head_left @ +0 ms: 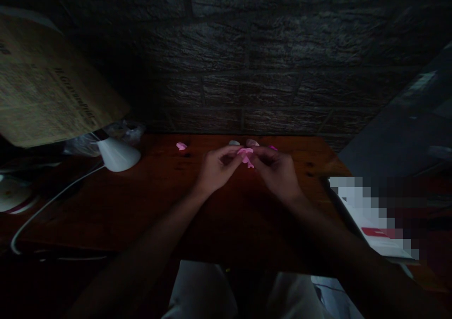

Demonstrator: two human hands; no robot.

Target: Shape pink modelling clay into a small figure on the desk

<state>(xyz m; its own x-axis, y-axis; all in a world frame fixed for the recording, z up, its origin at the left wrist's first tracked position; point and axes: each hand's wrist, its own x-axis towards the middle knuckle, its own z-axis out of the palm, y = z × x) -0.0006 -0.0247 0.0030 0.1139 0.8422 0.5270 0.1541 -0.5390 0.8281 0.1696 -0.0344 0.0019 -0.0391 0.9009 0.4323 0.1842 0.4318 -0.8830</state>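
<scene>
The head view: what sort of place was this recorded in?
Probably a dim room indoors, at a desk or worktable: a wooden tabletop stands against a brick or stone-block wall, and a lamp with a white base and a cord stands on it.

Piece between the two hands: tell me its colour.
The piece is bright pink, showing best in the head view.

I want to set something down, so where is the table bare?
The reddish wooden table looks bare between the white cone-shaped stand and your left hand, and between your right hand and the white-and-red flat object. It's crowded beyond your hands: small crumpled pink pieces lie by the dark brick wall.
</scene>
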